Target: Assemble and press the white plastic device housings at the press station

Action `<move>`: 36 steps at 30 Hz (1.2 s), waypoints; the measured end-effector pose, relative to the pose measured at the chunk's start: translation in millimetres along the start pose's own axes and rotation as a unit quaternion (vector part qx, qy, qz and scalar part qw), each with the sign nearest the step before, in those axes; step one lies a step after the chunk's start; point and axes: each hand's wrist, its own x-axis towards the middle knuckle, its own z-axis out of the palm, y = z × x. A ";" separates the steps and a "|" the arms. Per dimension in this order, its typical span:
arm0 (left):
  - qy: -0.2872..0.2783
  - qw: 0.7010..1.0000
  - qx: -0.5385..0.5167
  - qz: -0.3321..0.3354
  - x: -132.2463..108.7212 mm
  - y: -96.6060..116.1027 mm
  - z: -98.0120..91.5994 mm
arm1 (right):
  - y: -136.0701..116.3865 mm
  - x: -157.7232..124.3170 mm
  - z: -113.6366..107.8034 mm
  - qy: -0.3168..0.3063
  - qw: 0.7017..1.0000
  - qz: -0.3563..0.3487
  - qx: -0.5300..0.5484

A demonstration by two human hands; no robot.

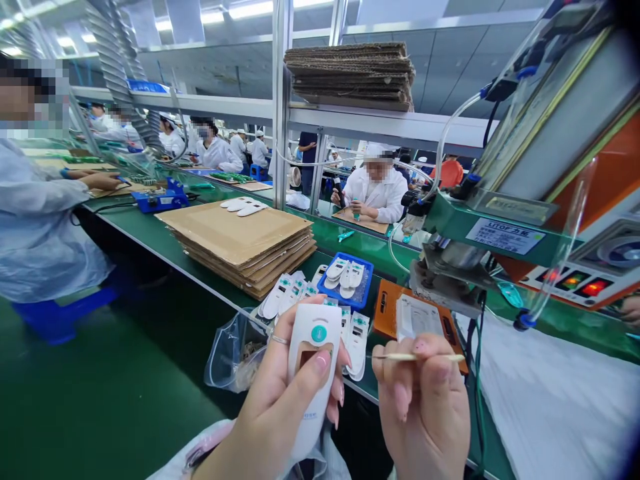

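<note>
My left hand [285, 383] is closed round a white handheld device casing [316, 327] with a round green button and a small display window. Its thumb lies across the lower part of that window. To the right, my right hand [423, 407] pinches a thin pale stick [443, 358] between thumb and forefinger. The stick lies level, its fine tip pointing left towards the casing but apart from it. Just behind my hands, more white casings [357, 340] lie on the bench. A blue tray [369, 283] holds several others.
Stacked cardboard sheets [240, 247] stand at left, casings on top. A press machine [465, 253] rises at right over an orange fixture [385, 310]. A plastic bag [225, 357] hangs at the bench edge; white sheeting [560, 400] covers the right side. Co-workers sit beyond and at left.
</note>
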 end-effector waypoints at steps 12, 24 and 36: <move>0.021 0.999 0.008 -0.032 -9.5 -7.9 -1.7 | -2.8 -12.7 11.1 -0.031 0.989 -0.123 -0.081; 0.065 0.997 0.023 -0.033 -5.6 -9.1 1.7 | 10.1 -18.0 4.8 -0.051 0.972 -0.196 -0.122; 0.018 1.000 0.016 -0.017 -6.7 -6.6 2.2 | 4.6 -7.6 10.9 -0.048 0.947 -0.298 -0.110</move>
